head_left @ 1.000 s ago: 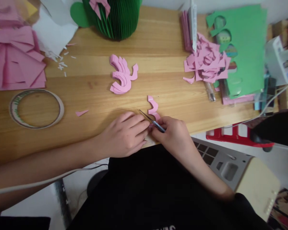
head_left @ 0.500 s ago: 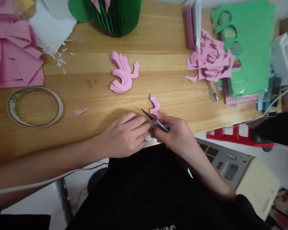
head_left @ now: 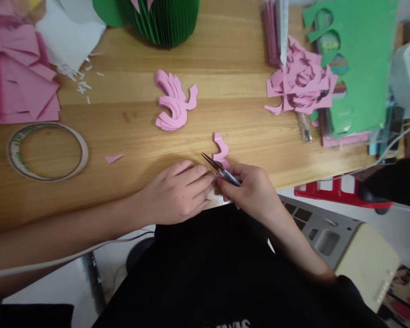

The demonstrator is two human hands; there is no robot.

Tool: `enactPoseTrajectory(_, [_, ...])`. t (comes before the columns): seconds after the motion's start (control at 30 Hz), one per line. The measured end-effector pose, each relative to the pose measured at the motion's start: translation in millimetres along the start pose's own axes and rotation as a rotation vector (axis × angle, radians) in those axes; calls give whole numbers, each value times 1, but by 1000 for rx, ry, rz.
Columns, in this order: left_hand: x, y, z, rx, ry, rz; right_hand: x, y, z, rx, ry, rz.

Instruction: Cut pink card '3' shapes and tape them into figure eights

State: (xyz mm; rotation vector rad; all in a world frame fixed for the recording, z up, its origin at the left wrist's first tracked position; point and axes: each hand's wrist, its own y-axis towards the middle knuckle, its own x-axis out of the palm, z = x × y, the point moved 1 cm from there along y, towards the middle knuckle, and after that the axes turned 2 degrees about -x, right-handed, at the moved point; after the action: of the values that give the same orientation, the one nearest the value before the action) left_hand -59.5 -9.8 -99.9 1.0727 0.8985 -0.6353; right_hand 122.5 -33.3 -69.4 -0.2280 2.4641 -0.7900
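Near the table's front edge, my right hand (head_left: 251, 182) is closed around a pair of scissors (head_left: 229, 176), their dark blades pointing up and left. A curvy pink paper piece (head_left: 221, 146) lies just beyond the scissors, its lower end hidden behind them and my fingers. My left hand (head_left: 184, 191) is closed, palm down, its fingertips meeting those of my right hand; what they pinch is too small to make out. Further back lies a stack of curved pink paper cutouts (head_left: 173, 102). A small pink scrap (head_left: 114, 158) rests left of my left hand.
A large tape roll (head_left: 82, 152) lies at left, below folded pink paper (head_left: 23, 86) and white bits (head_left: 84, 85). A green honeycomb paper piece (head_left: 164, 23) stands at the back. Pink offcuts (head_left: 302, 82) and a cut green sheet (head_left: 365, 68) are at right.
The scissors' blades and handles have shifted slightly in my right hand. Both hands stay in almost the same place; the whole view has moved a little.
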Motion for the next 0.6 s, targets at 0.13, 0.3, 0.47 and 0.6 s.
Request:
enactPoseTrajectory(0.13, [-1, 0, 0, 6, -20, 3, 0, -1, -1, 11, -1, 2])
enactPoseTrajectory(0.3, [0, 0, 1, -3, -19, 21, 1, -1, -1, 21, -9, 1])
enactPoseTrajectory(0.47, [-1, 1, 1, -7, -18, 27, 1, 0, -4, 32, 5, -2])
enactPoseTrajectory(0.6, [-1, 1, 1, -7, -6, 18, 1, 0, -3, 24, 12, 6])
